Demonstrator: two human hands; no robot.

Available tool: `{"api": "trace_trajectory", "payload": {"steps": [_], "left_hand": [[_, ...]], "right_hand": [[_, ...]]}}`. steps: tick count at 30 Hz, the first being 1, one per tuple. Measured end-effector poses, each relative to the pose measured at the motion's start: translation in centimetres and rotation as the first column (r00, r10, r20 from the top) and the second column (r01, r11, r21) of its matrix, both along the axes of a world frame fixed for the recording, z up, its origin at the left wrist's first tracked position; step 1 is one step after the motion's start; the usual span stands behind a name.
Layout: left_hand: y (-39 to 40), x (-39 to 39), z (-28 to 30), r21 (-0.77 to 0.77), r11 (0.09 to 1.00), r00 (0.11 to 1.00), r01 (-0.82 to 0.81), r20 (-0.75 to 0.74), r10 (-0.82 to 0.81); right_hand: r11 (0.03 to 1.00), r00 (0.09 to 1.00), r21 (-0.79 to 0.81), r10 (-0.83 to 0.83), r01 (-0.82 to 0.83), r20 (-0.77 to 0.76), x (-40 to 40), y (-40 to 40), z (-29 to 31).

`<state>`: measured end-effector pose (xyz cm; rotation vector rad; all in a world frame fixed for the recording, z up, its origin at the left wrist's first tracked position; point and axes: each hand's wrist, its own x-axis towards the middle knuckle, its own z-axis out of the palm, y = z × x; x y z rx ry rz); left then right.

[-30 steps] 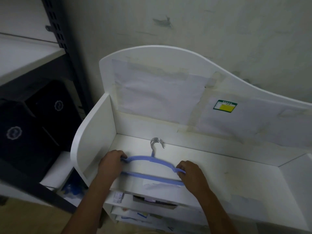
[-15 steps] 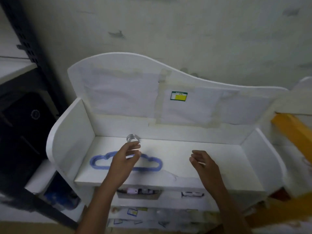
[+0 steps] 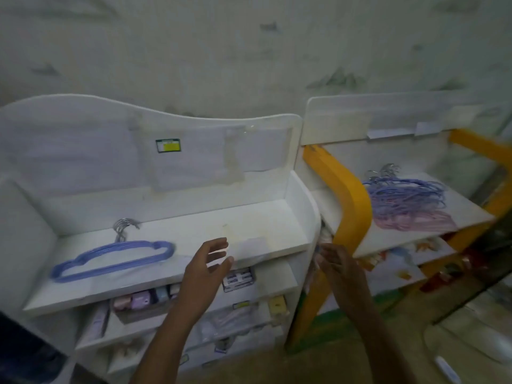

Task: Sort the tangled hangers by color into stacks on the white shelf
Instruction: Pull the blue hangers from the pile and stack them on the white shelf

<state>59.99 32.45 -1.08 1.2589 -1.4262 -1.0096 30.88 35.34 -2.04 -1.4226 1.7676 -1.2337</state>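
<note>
A stack of blue hangers [image 3: 113, 259] with metal hooks lies flat on the left part of the white shelf [image 3: 238, 231]. On the neighbouring shelf to the right, a tangled pile of blue and pink hangers [image 3: 407, 200] rests. My left hand [image 3: 206, 268] hovers open in front of the white shelf's front edge, holding nothing. My right hand [image 3: 336, 266] is open too, in the gap between the two shelves, fingers spread and empty.
A yellow frame [image 3: 350, 206] stands between the white shelf and the right-hand shelf. Lower shelves hold small boxes [image 3: 138, 300] and packets. A wall rises close behind both units. Brown floor [image 3: 249, 367] lies below.
Both hands left the blue hanger stack and moved right, away from it. My view swung right, bringing the tangled hanger pile on the second shelf into sight.
</note>
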Motion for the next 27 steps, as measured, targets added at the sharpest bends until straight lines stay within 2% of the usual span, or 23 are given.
{"api": "trace_trajectory", "payload": {"steps": [3, 11, 16, 20, 27], "left_hand": [[1.5, -4.7, -0.3, 0.017, 0.996, 0.996, 0.092, -0.019, -0.092], [1.9, -16.2, 1.0, 0.009, 0.966, 0.966, 0.258, 0.019, -0.258], [0.8, -23.4, 1.1, 0.006, 0.932, 0.932, 0.362, 0.009, -0.362], [-1.0, -29.2, 0.6, 0.037, 0.894, 0.895, 0.446, -0.028, -0.445], [-6.8, -39.3, 1.4, -0.019, 0.862, 0.862, 0.507, -0.024, -0.507]], "right_hand": [[0.996, 0.995, -0.018, -0.086, 0.085, -0.057, -4.5, 3.8, 0.0], [0.968, 0.968, -0.039, -0.249, 0.25, 0.023, -14.1, 10.1, 1.3], [0.933, 0.933, -0.035, -0.359, 0.358, -0.021, -19.1, 12.2, 0.9], [0.904, 0.903, -0.031, -0.427, 0.426, -0.044, -23.4, 12.0, 1.1], [0.874, 0.87, -0.037, -0.485, 0.484, -0.093, -32.1, 7.2, 3.1]]}}
